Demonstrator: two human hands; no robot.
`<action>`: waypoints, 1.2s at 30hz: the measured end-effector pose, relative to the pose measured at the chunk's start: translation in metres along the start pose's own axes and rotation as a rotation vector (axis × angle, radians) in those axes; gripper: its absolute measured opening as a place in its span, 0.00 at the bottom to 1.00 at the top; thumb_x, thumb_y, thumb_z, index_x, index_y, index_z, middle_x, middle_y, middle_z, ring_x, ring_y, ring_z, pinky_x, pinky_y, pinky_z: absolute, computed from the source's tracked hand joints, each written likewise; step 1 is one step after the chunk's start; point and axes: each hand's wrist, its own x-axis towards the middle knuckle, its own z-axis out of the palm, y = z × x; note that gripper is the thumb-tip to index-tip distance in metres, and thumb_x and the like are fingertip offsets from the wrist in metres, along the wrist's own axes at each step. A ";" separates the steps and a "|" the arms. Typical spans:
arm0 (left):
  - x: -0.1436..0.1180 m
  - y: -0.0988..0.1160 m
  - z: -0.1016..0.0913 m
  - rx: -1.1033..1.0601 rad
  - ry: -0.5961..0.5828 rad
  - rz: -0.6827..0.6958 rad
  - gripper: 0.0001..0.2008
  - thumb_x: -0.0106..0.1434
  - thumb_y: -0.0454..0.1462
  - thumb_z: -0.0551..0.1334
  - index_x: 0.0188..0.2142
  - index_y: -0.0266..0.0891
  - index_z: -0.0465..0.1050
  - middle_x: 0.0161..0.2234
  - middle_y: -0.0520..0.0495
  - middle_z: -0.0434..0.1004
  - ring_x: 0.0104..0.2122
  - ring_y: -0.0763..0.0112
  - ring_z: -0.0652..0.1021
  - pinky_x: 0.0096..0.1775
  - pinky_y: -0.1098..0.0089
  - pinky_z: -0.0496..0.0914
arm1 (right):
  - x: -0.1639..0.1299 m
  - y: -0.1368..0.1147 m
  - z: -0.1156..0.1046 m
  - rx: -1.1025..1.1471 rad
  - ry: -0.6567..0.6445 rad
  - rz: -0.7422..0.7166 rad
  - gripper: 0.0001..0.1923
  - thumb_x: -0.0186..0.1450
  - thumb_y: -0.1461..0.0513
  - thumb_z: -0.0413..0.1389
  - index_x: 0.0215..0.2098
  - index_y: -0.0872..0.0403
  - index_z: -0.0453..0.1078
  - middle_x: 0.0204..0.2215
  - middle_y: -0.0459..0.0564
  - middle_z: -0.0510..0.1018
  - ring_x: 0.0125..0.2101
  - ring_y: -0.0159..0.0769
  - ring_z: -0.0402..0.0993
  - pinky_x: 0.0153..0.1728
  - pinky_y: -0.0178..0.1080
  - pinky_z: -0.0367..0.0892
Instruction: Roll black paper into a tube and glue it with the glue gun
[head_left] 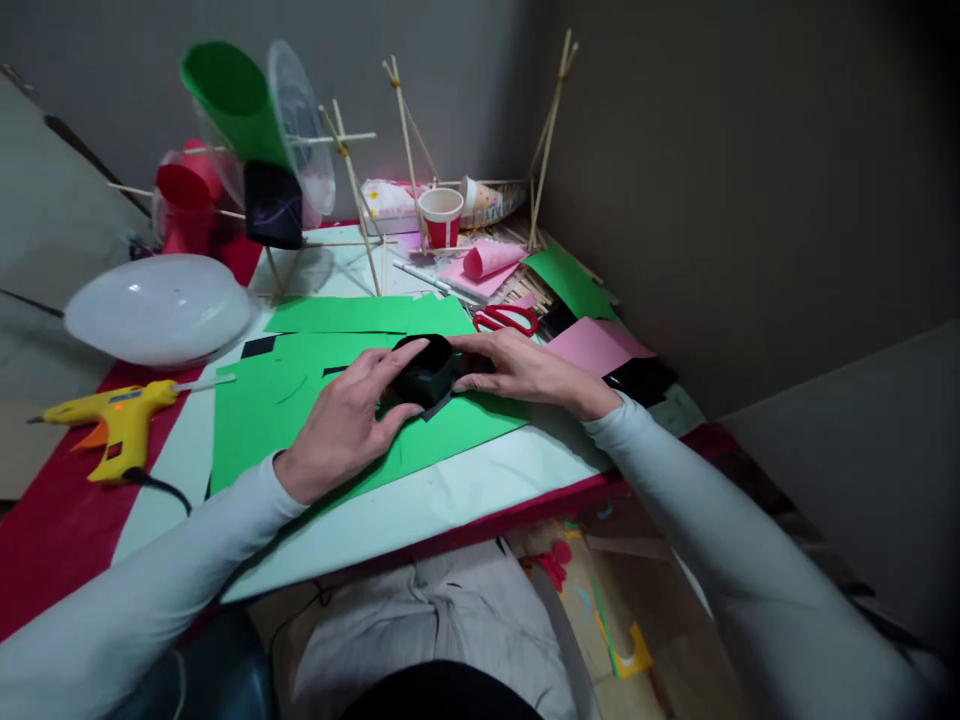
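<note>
Black paper ring (424, 372) on green sheet (315, 400)

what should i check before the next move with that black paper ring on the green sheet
1. Both hands on the piece: ok. The left hand and the right hand press the black paper ring from either side.
2. Ring resting on the green sheet: ok.
3. Seam of the ring closed: cannot tell, the fingers hide it.
4. Glue gun clear of the hands: ok, it lies off to the left on the table.
5. Glue gun hot: cannot tell.
6. Red scissors clear of the hands: not ok, they lie just behind the right hand.
</note>
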 end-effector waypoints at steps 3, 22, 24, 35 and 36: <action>0.003 -0.004 -0.022 -0.061 0.005 0.013 0.33 0.68 0.43 0.63 0.70 0.43 0.60 0.54 0.40 0.76 0.33 0.68 0.77 0.38 0.66 0.74 | 0.000 0.004 -0.003 0.119 -0.005 0.073 0.32 0.67 0.50 0.63 0.64 0.57 0.68 0.43 0.56 0.84 0.40 0.45 0.78 0.42 0.42 0.70; -0.095 0.018 -0.015 0.100 0.259 -0.023 0.15 0.73 0.42 0.58 0.44 0.36 0.80 0.39 0.40 0.84 0.39 0.55 0.82 0.43 0.55 0.75 | -0.038 -0.034 0.032 0.178 0.402 0.376 0.37 0.66 0.52 0.63 0.70 0.52 0.59 0.59 0.63 0.76 0.56 0.49 0.76 0.57 0.55 0.70; -0.099 0.019 -0.006 0.062 0.261 -0.010 0.13 0.73 0.40 0.58 0.44 0.36 0.79 0.38 0.42 0.84 0.38 0.58 0.81 0.42 0.57 0.75 | -0.038 -0.037 0.037 0.149 0.415 0.389 0.37 0.66 0.50 0.62 0.70 0.50 0.59 0.60 0.62 0.75 0.57 0.49 0.75 0.58 0.55 0.69; -0.105 0.015 0.006 0.028 0.243 0.024 0.09 0.72 0.34 0.59 0.46 0.35 0.77 0.38 0.43 0.79 0.38 0.58 0.77 0.40 0.57 0.72 | -0.008 -0.057 0.034 0.059 0.458 0.295 0.49 0.64 0.45 0.64 0.75 0.43 0.46 0.70 0.60 0.62 0.67 0.52 0.63 0.64 0.59 0.63; -0.105 0.015 0.006 0.030 0.242 0.028 0.08 0.71 0.34 0.59 0.46 0.35 0.76 0.38 0.43 0.79 0.38 0.58 0.77 0.40 0.56 0.72 | -0.002 -0.059 0.034 0.039 0.458 0.267 0.49 0.64 0.45 0.64 0.75 0.44 0.45 0.70 0.61 0.61 0.68 0.52 0.62 0.64 0.58 0.63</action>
